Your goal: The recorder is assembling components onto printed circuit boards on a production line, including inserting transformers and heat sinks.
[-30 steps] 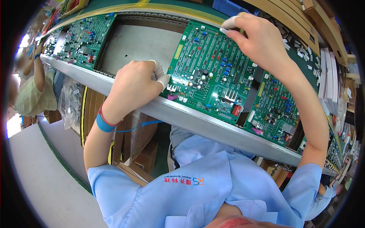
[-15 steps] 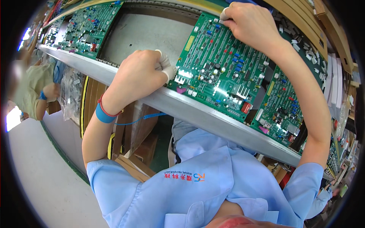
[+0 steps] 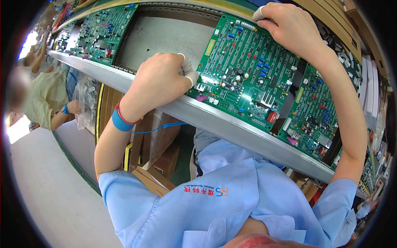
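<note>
A green circuit board lies in front of me on a metal-railed conveyor, set with blue, red, black and white parts. At its left edge is my left hand, fingers curled closed and tipped with white finger cots. Those fingertips meet the board's near-left corner; what they may hold is hidden. My right hand is at the board's far edge, thumb and forefinger pinched close to a long white connector. Any small part inside that pinch cannot be made out. A blue wrist strap with a coiled cord circles my left wrist.
A second board sits to the right, and others stand far left. The silver rail runs along my side. Loose white connectors lie beyond my right arm. At left, a person works beside a plastic bag.
My right hand has shifted slightly right along the board's far edge, showing more of the white connector. The left hand stays at the board's left edge. The whole view has moved a little.
</note>
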A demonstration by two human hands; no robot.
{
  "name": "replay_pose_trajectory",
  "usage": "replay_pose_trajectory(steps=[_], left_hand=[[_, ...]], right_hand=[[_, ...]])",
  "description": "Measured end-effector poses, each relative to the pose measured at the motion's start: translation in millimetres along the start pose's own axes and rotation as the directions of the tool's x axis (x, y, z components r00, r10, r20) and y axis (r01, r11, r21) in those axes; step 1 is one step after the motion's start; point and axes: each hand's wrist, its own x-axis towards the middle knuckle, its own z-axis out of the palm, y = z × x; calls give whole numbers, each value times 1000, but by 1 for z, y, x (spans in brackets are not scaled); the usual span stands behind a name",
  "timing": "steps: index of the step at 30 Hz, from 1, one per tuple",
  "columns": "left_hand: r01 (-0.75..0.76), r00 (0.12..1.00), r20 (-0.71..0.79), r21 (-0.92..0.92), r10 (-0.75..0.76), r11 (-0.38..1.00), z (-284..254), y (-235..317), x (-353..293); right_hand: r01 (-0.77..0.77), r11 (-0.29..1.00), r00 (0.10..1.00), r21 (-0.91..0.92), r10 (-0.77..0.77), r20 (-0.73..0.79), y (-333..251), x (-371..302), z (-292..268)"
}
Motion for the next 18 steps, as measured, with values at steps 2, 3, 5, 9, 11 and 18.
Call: replay_pose_trajectory(steps=[2, 3, 5, 9, 11, 18], left_hand=[[-43, 999, -9, 12, 43, 999, -2, 4, -2], [-57, 998, -19, 20, 57, 998, -3, 4, 0], [-30, 998, 54, 43, 27, 999, -5, 4, 4], [-35, 997, 65, 8, 34, 999, -26, 6, 3], [-66, 997, -48, -76, 62, 995, -38, 5, 16], [-202, 715, -641, 192, 278, 960, -88, 0, 134]], right_hand=[[54, 998, 989, -17, -56, -135, 12, -8, 6], [32, 999, 992, -16, -33, -118, 15, -11, 4], [13, 1000, 985, 16, -10, -172, 17, -19, 1], [-9, 1000, 984, 17, 12, -175, 26, -49, -21], [-22, 997, 977, 80, 38, -211, 31, -73, -34], [-259, 963, 905, 72, 268, -329, 56, -164, -98]])
